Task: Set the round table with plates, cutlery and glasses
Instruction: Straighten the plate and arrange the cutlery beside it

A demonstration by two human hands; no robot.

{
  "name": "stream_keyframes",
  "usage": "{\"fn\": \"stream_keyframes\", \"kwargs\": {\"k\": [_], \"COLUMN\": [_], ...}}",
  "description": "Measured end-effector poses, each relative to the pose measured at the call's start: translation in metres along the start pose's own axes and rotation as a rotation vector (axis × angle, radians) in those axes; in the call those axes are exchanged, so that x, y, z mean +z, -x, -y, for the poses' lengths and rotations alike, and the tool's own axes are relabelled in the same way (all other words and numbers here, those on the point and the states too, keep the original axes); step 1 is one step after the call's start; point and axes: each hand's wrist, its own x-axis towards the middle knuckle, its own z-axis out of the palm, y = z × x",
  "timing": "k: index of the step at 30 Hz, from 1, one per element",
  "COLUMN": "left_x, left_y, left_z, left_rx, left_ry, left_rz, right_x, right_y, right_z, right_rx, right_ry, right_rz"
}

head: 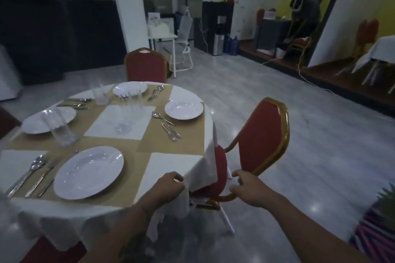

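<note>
At the near left edge of the surface [175, 164] your nearest cutlery [32, 175] flanks the near plate [88, 172]. Behind, a left plate [48, 120] with a glass [61, 127], a far plate [130, 88], then a right plate [183, 109] with cutlery alongside; two more glasses stand near the middle. All four places look set, so little seems left. Your left hand [168, 190] pinches the tablecloth [198, 168] at the near right edge; your right hand [249, 190] is clenched on the chair [260, 134] frame.
</note>
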Motion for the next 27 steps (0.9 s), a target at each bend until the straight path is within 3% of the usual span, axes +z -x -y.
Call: {"fn": "stream_keyframes", "kwargs": {"k": [4, 16, 27], "left_x": [-0.002, -0.052, -0.078], "left_y": [-0.03, -0.18, -0.311], "left_z": [-0.01, 0.013, 0.023], "left_rx": [-0.098, -0.225, -0.044], "left_ry": [0.085, 0.171, -0.43], "left_rz": [-0.125, -0.257, -0.199], "right_x": [-0.033, -0.011, 0.016], "right_y": [-0.077, -0.276, -0.396], "right_z": [0.006, 0.069, 0.129], "right_rx": [-0.093, -0.204, -0.308], "right_ry": [0.087, 0.193, 0.373], "right_rz": [0.104, 0.306, 0.344]}}
